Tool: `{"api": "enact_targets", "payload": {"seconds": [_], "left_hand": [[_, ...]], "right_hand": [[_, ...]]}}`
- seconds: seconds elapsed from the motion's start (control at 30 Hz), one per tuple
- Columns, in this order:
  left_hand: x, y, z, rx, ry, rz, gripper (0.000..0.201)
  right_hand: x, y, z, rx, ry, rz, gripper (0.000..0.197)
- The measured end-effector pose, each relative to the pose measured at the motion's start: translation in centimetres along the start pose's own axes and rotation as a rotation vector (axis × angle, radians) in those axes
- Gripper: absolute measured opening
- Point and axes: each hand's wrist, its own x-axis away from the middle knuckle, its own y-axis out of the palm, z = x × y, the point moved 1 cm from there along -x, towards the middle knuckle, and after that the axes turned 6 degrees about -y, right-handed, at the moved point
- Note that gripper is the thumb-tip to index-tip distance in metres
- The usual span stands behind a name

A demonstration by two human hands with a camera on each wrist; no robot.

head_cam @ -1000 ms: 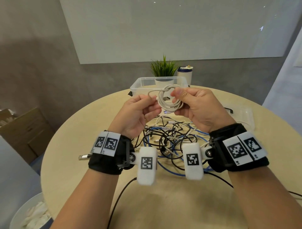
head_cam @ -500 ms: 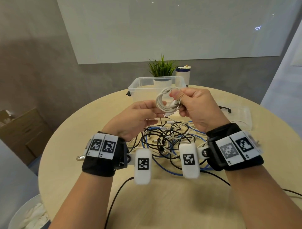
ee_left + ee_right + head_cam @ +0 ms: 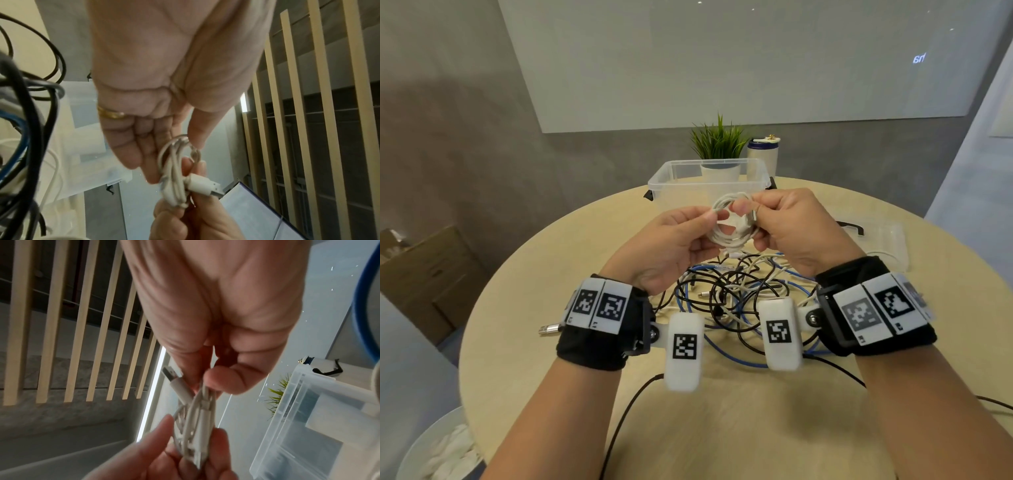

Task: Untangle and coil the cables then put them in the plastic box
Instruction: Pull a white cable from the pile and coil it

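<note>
Two hands share one white coil (image 3: 732, 224) above the table (image 3: 524, 308): our left hand (image 3: 671, 246) pinches its nine o'clock side, our right hand (image 3: 791, 229) pinches its three o'clock side beside the plug (image 3: 205, 186). The tangle (image 3: 736, 294) lies at six o'clock below; the box (image 3: 709, 185) stands at twelve.
</note>
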Motion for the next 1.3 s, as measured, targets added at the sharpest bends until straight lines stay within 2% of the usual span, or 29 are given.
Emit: {"api": "enact_targets", "payload": {"seconds": [0.1, 0.23, 0.3, 0.5, 0.73, 0.77, 0.83, 0.87, 0.93, 1.0, 1.07, 1.3], "left_hand": [[0.2, 0.1, -0.1, -0.029, -0.030, -0.022, 0.017], [-0.1, 0.7, -0.5, -0.013, -0.017, 0.017, 0.016], [-0.2, 0.9, -0.4, 0.014, 0.002, 0.045, 0.015], [-0.4, 0.8, -0.1, 0.098, 0.053, 0.111, 0.015], [-0.1, 0.5, -0.2, -0.150, 0.067, 0.139, 0.014], [0.0, 0.7, -0.2, -0.161, 0.069, 0.121, 0.016], [0.2, 0.9, -0.2, -0.185, 0.073, 0.078, 0.038], [0.2, 0.9, -0.1, -0.195, 0.080, 0.068, 0.041], [0.3, 0.9, 0.0, -0.213, 0.107, 0.085, 0.030], [0.1, 0.6, -0.1, -0.201, 0.105, 0.146, 0.041], [-0.2, 0.4, -0.2, -0.154, 0.122, 0.185, 0.043], [-0.5, 0.4, 0.0, 0.024, 0.177, 0.129, 0.036]], "right_hand": [[0.3, 0.2, 0.1, 0.090, 0.009, -0.094, 0.010], [0.3, 0.4, 0.0, 0.040, 0.013, -0.014, 0.014], [0.3, 0.3, -0.2, -0.023, 0.022, 0.009, 0.008], [0.4, 0.5, -0.3, -0.028, 0.098, -0.096, 0.009], [0.5, 0.4, -0.4, 0.141, 0.014, -0.112, 0.015], [0.5, 0.4, -0.5, 0.146, 0.004, -0.107, 0.015], [0.6, 0.4, -0.6, 0.152, -0.007, -0.104, 0.016], [0.6, 0.4, -0.7, 0.148, -0.008, -0.107, 0.017], [0.7, 0.5, -0.8, 0.106, -0.001, -0.120, 0.019], [0.7, 0.7, -0.8, 0.033, 0.015, -0.136, 0.020], [0.6, 0.6, -0.9, -0.036, 0.047, -0.141, 0.022], [0.8, 0.7, -1.2, -0.036, 0.108, -0.144, 0.035]]}}
